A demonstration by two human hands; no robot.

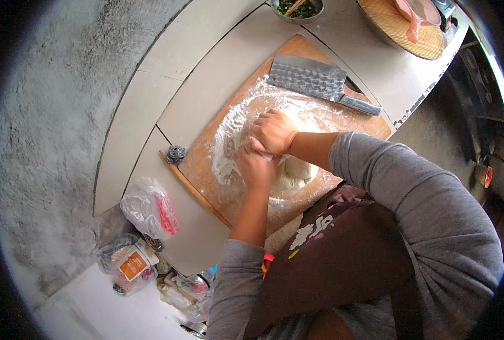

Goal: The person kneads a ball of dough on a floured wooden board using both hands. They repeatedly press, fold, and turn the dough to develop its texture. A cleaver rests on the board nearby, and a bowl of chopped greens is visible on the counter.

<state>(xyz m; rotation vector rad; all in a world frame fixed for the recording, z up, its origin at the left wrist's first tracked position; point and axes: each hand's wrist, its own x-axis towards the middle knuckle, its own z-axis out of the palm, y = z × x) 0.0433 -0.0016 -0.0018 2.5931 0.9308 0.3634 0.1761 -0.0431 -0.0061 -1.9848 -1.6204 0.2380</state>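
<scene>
A lump of pale dough lies on a floured wooden board. My left hand presses on the dough's far part, its fingers partly hidden. My right hand lies over it with fingers curled, and the two hands touch. How far the dough reaches beneath them is hidden. White flour is spread around the hands. Beyond them, a cleaver with a patterned blade rests flat on the board, its handle pointing right.
A bowl of chopped greens with chopsticks stands at the top. A round slatted lid bearing a pink dish is at upper right. Left of the board lie a steel-wool scrubber, a wooden stick and a plastic bag. More bags lie below.
</scene>
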